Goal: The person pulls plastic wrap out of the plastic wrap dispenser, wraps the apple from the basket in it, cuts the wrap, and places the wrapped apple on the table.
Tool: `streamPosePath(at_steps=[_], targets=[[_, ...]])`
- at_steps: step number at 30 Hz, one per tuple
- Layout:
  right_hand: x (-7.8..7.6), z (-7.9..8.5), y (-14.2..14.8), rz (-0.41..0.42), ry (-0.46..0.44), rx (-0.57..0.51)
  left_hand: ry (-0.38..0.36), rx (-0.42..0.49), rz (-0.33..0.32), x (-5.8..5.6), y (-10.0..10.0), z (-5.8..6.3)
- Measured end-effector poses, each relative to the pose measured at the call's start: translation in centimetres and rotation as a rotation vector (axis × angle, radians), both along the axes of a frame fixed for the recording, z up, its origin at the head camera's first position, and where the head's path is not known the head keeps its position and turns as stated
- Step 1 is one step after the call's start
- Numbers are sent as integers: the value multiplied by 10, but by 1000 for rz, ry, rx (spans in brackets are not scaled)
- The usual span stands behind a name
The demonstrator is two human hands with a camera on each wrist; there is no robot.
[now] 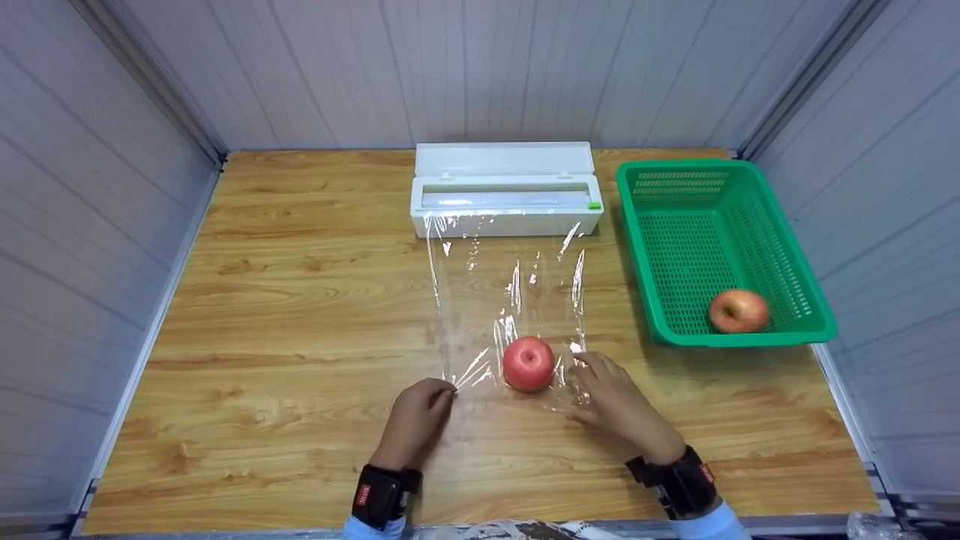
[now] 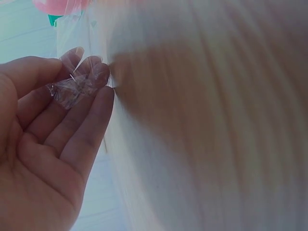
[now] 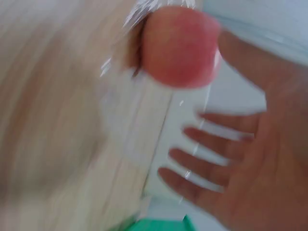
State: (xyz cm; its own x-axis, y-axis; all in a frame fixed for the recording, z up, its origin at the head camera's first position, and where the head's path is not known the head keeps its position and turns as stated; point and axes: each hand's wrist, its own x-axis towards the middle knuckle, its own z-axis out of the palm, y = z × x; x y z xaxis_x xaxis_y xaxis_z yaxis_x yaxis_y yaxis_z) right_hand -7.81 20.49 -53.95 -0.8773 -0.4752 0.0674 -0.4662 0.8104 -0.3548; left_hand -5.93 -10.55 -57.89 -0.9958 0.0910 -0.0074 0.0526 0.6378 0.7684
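Note:
A sheet of clear cling film [image 1: 480, 300] stretches over the table from the white dispenser [image 1: 510, 223] towards the hands. On its near part sits a red apple [image 1: 529, 364], stem end up. My left hand [image 1: 416, 416] pinches the film's near left corner, left of the apple. In the left wrist view, crumpled film [image 2: 72, 89] shows between the thumb and fingers. My right hand [image 1: 619, 401] is just right of the apple, at the film's right edge. The right wrist view shows its fingers [image 3: 197, 185] spread and straight, with the apple [image 3: 180, 48] beyond the thumb.
At the right stands a green plastic basket [image 1: 641, 277] with another apple [image 1: 739, 311] in its near end. The dispenser's lid [image 1: 502, 159] is raised at the back. Panel walls enclose the wooden table [image 1: 285, 315] at the back and both sides.

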Motion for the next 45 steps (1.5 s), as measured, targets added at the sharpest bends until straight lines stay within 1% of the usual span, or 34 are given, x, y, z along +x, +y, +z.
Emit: streamPosePath(at_steps=[2, 4, 6, 9, 13, 16, 19, 23, 27, 30, 33, 36, 39, 41, 43, 45], targets=[[3, -6, 5, 46, -9, 22, -3, -3, 2, 1, -1, 0], [5, -12, 8, 64, -24, 41, -8, -10, 2, 1, -2, 1], [7, -18, 9, 56, -44, 40, -12, -13, 0, 1, -2, 1], [7, -25, 10, 23, -44, 26, -15, -9, -7, 0, -2, 2], [4, -32, 11, -17, -7, 11, -14, 3, -12, -1, -1, 1], [2, -36, 13, -17, 44, 3, -17, 4, -13, -1, -1, 1], [1, -40, 14, 0, 89, -20, -23, -4, -7, -1, 0, 1], [1, -40, 18, 15, 105, -51, -16, -19, 4, 0, 0, 0], [0, -39, 21, -1, 87, -96, 0, -11, 6, 1, -1, 0], [0, -38, 23, 2, 68, -150, 16, -17, -11, 1, -2, 0], [0, -37, 25, 22, 66, -197, 29, -33, -31, 1, -4, -1], [0, -36, 27, 40, 102, -216, 29, -35, -46, 1, -6, -1], [-1, -37, 28, 60, 170, -228, 27, -32, -57, 2, -8, 0], [0, -38, 29, 60, 199, -234, 27, -30, -65, 3, -9, 0], [0, -38, 30, 60, 221, -241, 20, -26, -68, 4, -9, 1], [1, -39, 30, 48, 224, -240, 7, -18, -68, 5, -10, 2]])
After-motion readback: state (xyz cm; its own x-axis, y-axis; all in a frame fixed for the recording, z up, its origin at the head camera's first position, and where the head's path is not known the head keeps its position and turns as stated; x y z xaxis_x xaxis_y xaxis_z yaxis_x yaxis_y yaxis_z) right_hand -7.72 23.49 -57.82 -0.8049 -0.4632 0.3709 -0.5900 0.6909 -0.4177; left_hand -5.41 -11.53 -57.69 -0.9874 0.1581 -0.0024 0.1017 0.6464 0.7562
